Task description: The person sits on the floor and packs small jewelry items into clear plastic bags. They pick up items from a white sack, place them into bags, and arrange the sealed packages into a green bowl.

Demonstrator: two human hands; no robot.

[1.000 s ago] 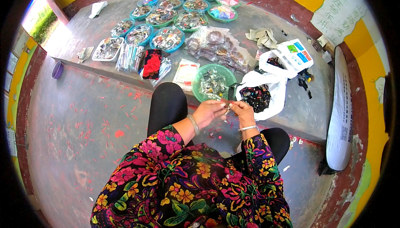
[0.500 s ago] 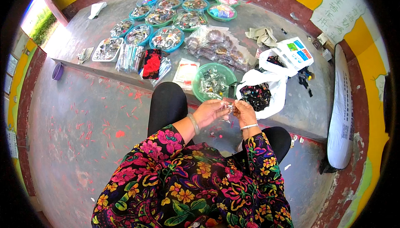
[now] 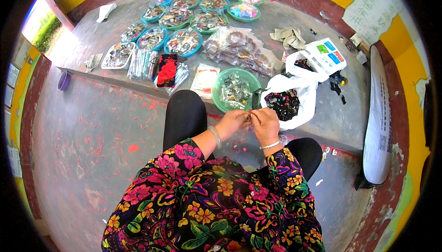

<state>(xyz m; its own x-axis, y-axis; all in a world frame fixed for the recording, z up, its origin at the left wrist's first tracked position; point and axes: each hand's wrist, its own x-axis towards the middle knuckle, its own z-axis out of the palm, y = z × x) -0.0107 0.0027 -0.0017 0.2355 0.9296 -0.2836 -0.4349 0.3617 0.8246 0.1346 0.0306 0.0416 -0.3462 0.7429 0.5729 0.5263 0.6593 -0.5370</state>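
Note:
My left hand [image 3: 233,122] and my right hand [image 3: 266,126] meet fingertip to fingertip above my lap, just in front of the green basin [image 3: 215,96]. Both are closed in a pinch. Between them is a small clear plastic bag, seen half a second ago and now mostly covered by my fingers; what is in it is too small to name. Inside the basin lies a heap of small clear packets [image 3: 235,91] with dark pieces. To the right of it, near my right hand, a white plastic bag [image 3: 307,114] stands open, full of small dark, partly coloured items [image 3: 283,104].
On the raised concrete ledge [image 3: 338,123] stand several basins [image 3: 184,42] of small goods, a white tray [image 3: 118,55], and clear bags of brown items [image 3: 239,49]. A red-and-black patterned pouch [image 3: 167,71] and a flat packet [image 3: 205,81] lie near the edge. Red scraps dot the floor.
My right hand has turned over and moved closer to my left, its back now facing up. The small clear bag between the fingers has become mostly hidden.

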